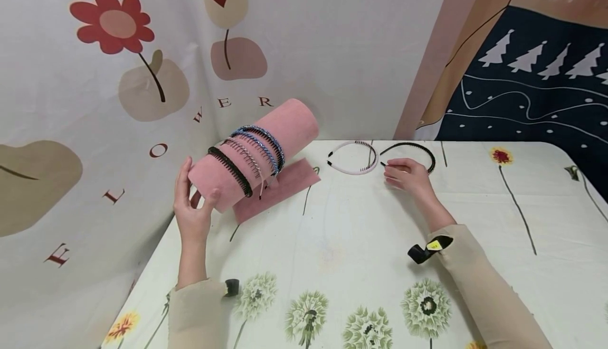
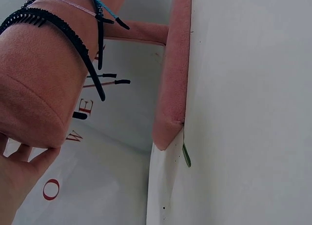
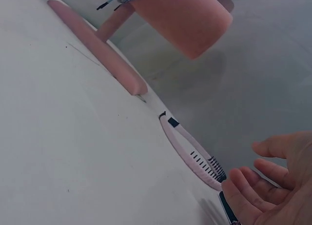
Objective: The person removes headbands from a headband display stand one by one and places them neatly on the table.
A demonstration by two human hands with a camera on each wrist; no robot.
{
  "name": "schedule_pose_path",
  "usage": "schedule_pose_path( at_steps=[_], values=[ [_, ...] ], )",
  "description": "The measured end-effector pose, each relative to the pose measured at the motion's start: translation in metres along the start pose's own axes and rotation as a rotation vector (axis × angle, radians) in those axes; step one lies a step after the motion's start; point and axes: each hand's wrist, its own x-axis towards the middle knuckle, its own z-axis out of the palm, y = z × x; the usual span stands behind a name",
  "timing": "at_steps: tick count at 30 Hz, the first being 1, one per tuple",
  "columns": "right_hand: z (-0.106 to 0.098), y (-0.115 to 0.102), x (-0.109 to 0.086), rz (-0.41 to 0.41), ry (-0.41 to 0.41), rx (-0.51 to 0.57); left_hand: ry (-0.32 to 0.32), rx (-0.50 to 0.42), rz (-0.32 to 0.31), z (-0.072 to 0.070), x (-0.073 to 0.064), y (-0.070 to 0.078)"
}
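Observation:
A pink padded headband stand leans on the left, its roll raised above a flat pink base. My left hand grips the roll's near end, thumb and fingers spread around it. Around the roll sit a black toothed headband, a pale braided one and blue beaded ones. On the right, my right hand hovers at a black headband on the table, its fingers loosely bent and the thumb apart. In the right wrist view, the fingertips overlap that band's dark end.
A pale pink headband with dark tips lies between the stand and the black headband. Flower-print cloth covers the table. A printed curtain hangs right behind the table's far edge and along the left side.

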Motion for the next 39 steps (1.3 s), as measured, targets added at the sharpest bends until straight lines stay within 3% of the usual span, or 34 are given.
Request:
schedule_pose_path(
  at_steps=[17, 28, 39],
  values=[
    [0.025, -0.010, 0.003, -0.086, -0.057, -0.003, -0.015, -0.030, -0.008, -0.002, 0.000, 0.004],
    [0.050, -0.025, 0.006, -0.100, -0.099, -0.026, -0.023, -0.077, -0.027, -0.002, 0.001, 0.003],
    [0.076, -0.035, 0.003, -0.149, -0.140, -0.018, -0.022, -0.067, -0.037, -0.002, 0.001, 0.003]
  ],
)
